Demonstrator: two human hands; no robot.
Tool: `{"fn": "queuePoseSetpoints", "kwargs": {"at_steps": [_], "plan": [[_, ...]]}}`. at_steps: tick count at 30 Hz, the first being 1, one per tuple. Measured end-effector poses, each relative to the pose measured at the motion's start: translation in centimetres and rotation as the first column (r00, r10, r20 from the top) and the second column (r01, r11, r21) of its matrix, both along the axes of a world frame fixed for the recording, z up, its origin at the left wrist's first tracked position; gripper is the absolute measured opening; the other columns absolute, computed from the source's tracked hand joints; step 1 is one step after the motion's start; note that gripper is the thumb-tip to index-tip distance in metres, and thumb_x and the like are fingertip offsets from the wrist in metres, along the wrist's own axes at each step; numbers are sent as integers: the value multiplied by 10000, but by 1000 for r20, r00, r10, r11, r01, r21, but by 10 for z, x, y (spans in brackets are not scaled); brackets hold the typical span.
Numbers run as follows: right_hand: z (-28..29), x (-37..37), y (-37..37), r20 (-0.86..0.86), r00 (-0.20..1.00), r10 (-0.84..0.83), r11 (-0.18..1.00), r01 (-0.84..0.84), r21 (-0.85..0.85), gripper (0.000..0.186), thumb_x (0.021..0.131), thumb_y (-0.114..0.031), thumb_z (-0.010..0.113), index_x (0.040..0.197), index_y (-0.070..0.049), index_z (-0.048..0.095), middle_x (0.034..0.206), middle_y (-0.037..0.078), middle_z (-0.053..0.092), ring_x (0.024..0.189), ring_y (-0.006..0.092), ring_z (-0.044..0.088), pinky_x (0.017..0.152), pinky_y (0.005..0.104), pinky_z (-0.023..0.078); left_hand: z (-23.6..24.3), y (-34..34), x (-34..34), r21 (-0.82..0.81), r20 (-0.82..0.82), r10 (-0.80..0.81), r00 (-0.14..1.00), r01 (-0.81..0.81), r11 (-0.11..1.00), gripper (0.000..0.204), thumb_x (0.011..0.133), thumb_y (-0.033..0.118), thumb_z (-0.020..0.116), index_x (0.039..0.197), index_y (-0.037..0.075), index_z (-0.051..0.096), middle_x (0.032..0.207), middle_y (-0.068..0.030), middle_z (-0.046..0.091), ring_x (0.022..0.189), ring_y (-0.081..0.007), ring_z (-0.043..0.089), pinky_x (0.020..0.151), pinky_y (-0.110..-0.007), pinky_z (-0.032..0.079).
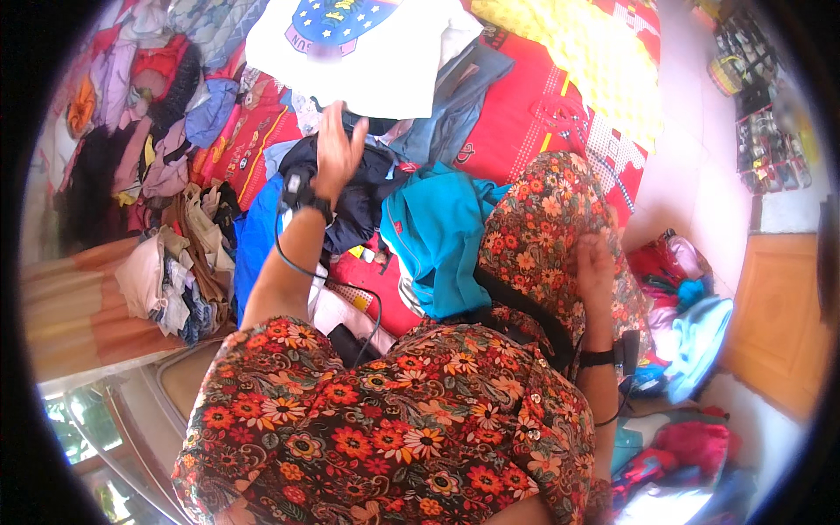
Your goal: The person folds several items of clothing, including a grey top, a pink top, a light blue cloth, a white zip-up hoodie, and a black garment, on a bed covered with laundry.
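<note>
Right hand [595, 258] curled, left hand [339, 159] extended

Right of the teal garment [444, 241], over floral fabric [534, 214]: right hand, contents unclear. Beyond and left of the teal garment: left hand, seemingly empty, then the white garment [359, 83] at its fingertips. Cloth judged light, limp; best gripped at near corners. Near edge faces the person; long axis cannot be told.

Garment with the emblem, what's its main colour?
The garment is white, seen in the head view.

Two hands [339, 157] [595, 262] and two black wristbands [320, 206] [598, 358] show. On the bed [518, 105] lie one printed white top [385, 74], one teal garment [446, 236], one yellow cloth [582, 52].
</note>
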State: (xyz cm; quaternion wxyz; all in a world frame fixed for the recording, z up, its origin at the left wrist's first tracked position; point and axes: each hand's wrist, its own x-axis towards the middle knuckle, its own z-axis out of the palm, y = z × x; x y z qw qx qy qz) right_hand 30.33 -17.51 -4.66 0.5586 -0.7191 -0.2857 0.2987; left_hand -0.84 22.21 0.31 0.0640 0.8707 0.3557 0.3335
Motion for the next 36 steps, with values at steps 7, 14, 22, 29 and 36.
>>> {"fn": "queuePoseSetpoints", "kwargs": {"at_steps": [7,14,22,29,36], "plan": [[8,-1,-3,-58,998,15,1000,-15,-4,68,954,-49,523,1013,-34,554,827,17,587,701,78,558,637,231,473,-62,-136,-106,-326,-887,-57,459,-534,780,814,752,454,644,1350,-48,414,1080,-276,626,1008,-418,619,861,-465,506],[-3,-7,-3,-70,997,-39,998,42,49,68,961,-80,538,993,-27,567,836,14,595,756,76,553,673,227,452,-65,-186,-157,-689,-721,-569,395,-489,534,474,741,368,581,1050,24,684,1042,-234,663,977,-384,638,849,-446,505],[0,-20,-16,57,998,3,997,-7,76,74,965,-101,550,978,-33,572,839,-1,592,772,65,520,689,222,429,-73,-168,-176,-905,-411,-212,887,-368,214,386,903,275,603,1199,28,581,1150,-200,628,1103,-311,583,964,-384,435],[-5,-26,-20,163,986,-27,996,13,83,40,954,-80,560,941,-45,577,806,-19,572,734,52,488,656,210,411,-94,-125,-104,-232,-653,218,726,-465,854,865,762,256,735,1459,114,242,1339,-183,446,1207,-428,451,1014,-445,398],[-6,-30,-18,53,997,-60,993,55,103,16,945,-51,557,946,-50,572,816,-30,566,705,43,484,632,200,417,-143,-19,-116,-660,-119,372,920,-354,663,412,803,314,656,1157,106,628,1126,-138,670,951,-322,671,825,-448,513]]}}
